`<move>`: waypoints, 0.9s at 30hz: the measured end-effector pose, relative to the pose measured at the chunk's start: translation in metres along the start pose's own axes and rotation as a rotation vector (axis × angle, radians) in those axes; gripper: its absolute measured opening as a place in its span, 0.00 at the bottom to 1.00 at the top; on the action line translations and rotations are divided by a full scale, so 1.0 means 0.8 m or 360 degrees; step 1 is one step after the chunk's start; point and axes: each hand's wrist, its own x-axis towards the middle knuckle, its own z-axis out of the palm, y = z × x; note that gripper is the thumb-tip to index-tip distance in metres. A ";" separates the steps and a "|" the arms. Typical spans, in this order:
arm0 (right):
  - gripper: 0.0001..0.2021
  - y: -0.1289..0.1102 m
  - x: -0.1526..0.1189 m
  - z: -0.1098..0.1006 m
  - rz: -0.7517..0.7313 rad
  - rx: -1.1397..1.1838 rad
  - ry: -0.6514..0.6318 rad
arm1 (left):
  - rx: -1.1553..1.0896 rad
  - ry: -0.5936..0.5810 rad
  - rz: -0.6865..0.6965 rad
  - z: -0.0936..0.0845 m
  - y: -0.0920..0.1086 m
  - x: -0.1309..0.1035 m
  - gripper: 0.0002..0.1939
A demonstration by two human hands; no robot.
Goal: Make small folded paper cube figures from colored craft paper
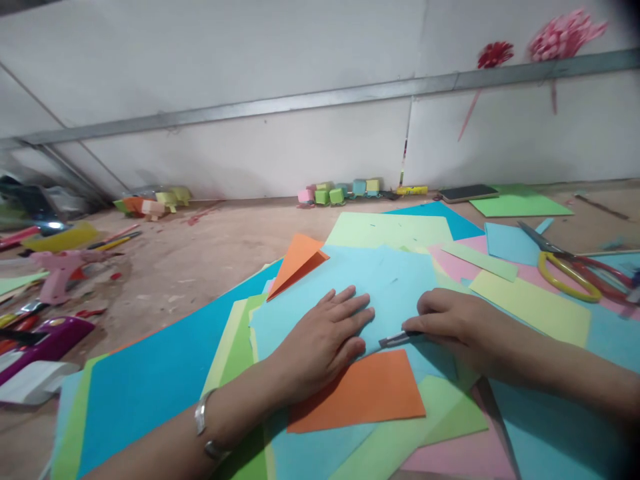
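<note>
My left hand (330, 337) lies flat with its fingers spread on a light blue sheet (395, 277), partly over an orange piece of paper (375, 393). A silver bracelet (201, 415) is on that wrist. Pinched in my right hand (450, 323) is a slim craft knife (397, 340), its tip resting at the light blue paper just right of my left thumb and above the orange piece. A folded orange piece (296, 265) sits beyond my left hand. Stacked coloured sheets lie beneath both hands.
Scissors with yellow and red handles (570, 273) lie at the right among paper pieces. A phone (469, 193) and small paper blocks (323, 195) are by the wall. To the left are a pink glue gun (57, 273) and a purple tool (55, 343).
</note>
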 end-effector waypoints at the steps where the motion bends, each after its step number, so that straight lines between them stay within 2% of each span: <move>1: 0.17 0.004 0.001 0.001 0.0002 -0.0004 0.0035 | 0.0023 0.0054 -0.0081 0.004 0.002 0.002 0.23; 3: 0.17 0.012 0.002 0.005 -0.0010 0.0025 0.0113 | 0.0050 0.0152 -0.0152 0.009 0.004 0.005 0.24; 5: 0.17 0.019 0.002 0.011 -0.0054 0.0079 0.0192 | 0.0047 0.0178 -0.0115 0.011 0.005 0.006 0.24; 11: 0.17 0.029 0.003 0.031 -0.0252 0.0133 0.0318 | 0.0088 -0.0090 -0.0116 0.006 0.006 0.007 0.25; 16: 0.19 0.036 0.001 0.027 -0.0280 0.0180 0.0316 | 0.0183 -0.0022 -0.0224 0.009 0.007 0.008 0.28; 19: 0.20 0.033 0.000 0.014 -0.0177 0.0134 0.0169 | 0.0110 0.0076 -0.0259 0.014 0.004 0.007 0.33; 21: 0.21 0.030 0.000 0.005 -0.0098 0.0073 0.0046 | 0.0037 0.0132 -0.0281 0.013 0.003 0.005 0.31; 24: 0.22 0.032 0.000 -0.004 0.0080 -0.0035 -0.0047 | 0.0021 0.0258 -0.0398 0.001 0.003 0.001 0.30; 27: 0.21 0.043 -0.001 -0.005 0.0339 -0.0115 -0.0080 | 0.0075 0.0361 -0.0625 -0.017 0.001 -0.006 0.38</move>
